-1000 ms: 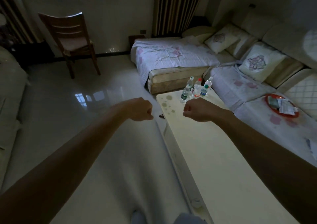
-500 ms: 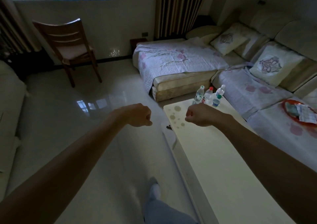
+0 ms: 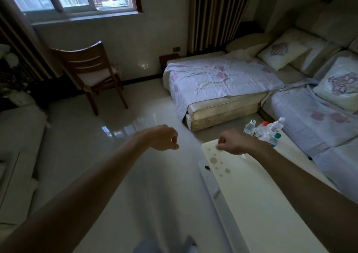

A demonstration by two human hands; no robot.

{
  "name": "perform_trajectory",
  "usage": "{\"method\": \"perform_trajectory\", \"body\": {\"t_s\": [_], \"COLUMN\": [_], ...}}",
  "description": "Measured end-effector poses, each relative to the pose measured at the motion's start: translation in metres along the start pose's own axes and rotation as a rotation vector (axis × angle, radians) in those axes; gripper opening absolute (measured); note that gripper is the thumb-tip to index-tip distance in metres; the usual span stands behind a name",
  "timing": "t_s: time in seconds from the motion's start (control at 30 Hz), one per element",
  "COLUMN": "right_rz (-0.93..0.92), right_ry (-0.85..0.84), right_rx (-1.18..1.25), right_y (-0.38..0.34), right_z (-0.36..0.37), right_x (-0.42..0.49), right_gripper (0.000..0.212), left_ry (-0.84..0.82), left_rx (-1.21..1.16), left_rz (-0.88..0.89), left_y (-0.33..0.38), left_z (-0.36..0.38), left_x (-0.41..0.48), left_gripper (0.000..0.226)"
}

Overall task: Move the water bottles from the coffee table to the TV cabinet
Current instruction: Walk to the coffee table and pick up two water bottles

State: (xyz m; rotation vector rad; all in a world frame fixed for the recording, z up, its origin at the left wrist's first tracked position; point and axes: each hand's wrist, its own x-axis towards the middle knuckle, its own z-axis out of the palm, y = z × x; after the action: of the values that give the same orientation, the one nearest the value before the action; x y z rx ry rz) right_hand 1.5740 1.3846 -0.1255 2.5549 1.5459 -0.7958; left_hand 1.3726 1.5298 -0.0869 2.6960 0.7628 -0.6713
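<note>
Several clear water bottles (image 3: 260, 131) with white, red and green caps stand clustered at the far end of the long cream coffee table (image 3: 267, 204). My right hand (image 3: 231, 143) is a loose fist over the table's far end, just left of the bottles and partly in front of them. My left hand (image 3: 162, 137) is also a fist, out over the floor to the left of the table. Neither hand holds anything. The TV cabinet is not clearly in view.
A corner sofa (image 3: 222, 82) with floral covers and cushions runs behind and right of the table. A wooden chair (image 3: 91, 74) stands by the far wall under the window. Glossy tiled floor (image 3: 116, 136) lies left of the table. Pale furniture (image 3: 17, 171) sits at the left edge.
The view has moved forward and tilted up toward the window. The bottles now sit closer to my right hand. Both fists keep the same pose.
</note>
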Motion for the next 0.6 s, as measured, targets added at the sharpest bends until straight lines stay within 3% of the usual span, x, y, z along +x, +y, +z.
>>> {"method": "perform_trajectory", "body": {"t_s": [0.33, 0.6], "right_rz": [0.095, 0.273], "right_ry": [-0.012, 0.040], "right_rx": [0.060, 0.203], "right_y": [-0.025, -0.053], "right_z": [-0.033, -0.075], "right_x": [0.114, 0.189], "right_gripper": [0.040, 0.042], "left_ry": [-0.039, -0.073], "left_rx": [0.062, 0.084], "left_rz": [0.105, 0.248], "left_y": [-0.084, -0.162], "left_z": [-0.046, -0.104], "left_x": [0.112, 0.213], "left_gripper": [0.033, 0.032]}}
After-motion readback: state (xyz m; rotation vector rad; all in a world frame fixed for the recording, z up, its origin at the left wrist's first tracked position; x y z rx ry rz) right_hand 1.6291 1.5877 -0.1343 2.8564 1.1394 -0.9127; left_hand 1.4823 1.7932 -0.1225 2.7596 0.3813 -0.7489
